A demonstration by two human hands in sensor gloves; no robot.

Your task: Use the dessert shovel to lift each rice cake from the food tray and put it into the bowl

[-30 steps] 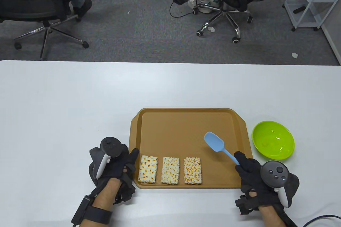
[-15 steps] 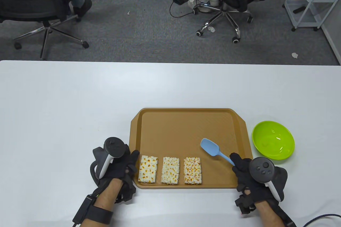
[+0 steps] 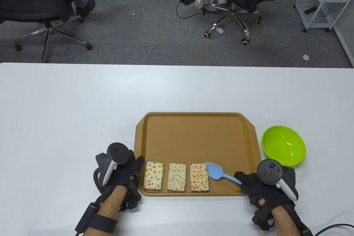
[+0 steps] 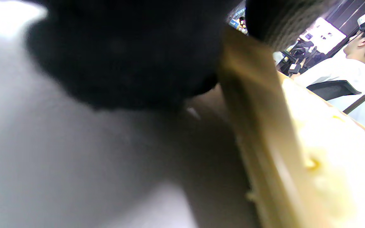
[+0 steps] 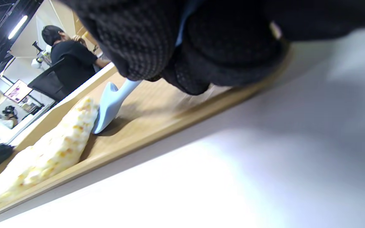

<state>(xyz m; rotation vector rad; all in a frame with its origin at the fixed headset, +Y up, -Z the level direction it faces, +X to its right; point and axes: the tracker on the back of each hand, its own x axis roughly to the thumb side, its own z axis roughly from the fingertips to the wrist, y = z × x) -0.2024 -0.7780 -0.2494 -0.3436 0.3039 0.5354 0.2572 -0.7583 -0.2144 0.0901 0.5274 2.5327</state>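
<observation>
Right hand (image 3: 258, 184) grips dessert shovel (image 3: 214, 170); left hand (image 3: 124, 171) relaxed, steadying food tray (image 3: 193, 136). Keep blade flat, slide toward 9 o'clock under nearest rice cake (image 3: 199, 177).

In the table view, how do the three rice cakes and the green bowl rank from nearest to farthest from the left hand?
From the left hand:
1. Left rice cake, beside the fingers.
2. Middle rice cake.
3. Right rice cake, at the shovel's blade.
4. Green bowl, right of the tray.

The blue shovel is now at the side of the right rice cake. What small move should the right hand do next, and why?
Probably slide the shovel leftward, flat along the tray, under the right rice cake. The blade tip only meets the cake's right edge; the cake is not lifted, and the bowl is empty.
</observation>
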